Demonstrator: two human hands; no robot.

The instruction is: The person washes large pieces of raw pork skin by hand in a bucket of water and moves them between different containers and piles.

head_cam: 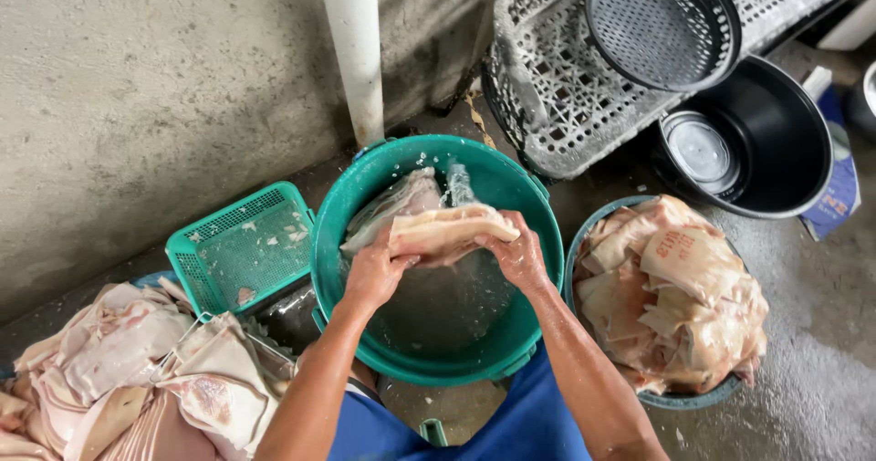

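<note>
A wet concrete floor (812,379) meets a rough grey wall (137,87), with a white pipe (356,50) running down to the corner. Below the pipe stands a green bucket (511,342) holding water. Over it, both hands hold up a pale slab of pork skin (447,233): the left hand (372,274) has its fingers closed around the slab's left end, and the right hand (520,256) grips the right end with fingers curled over the top edge. Another slab (401,201) leans against the bucket's inner wall just behind, and water splashes beside it. To the right, touching the bucket, a second tub (693,397) is heaped with more pork skin pieces (680,292). On the left sits a small green basket (242,251) with scraps inside, and beside it a loose pile of skins (137,379) lies on the floor. Behind, a grey crate (566,105) leans on the wall with a round black strainer (662,23) against it, next to a black pot (776,141)
</note>
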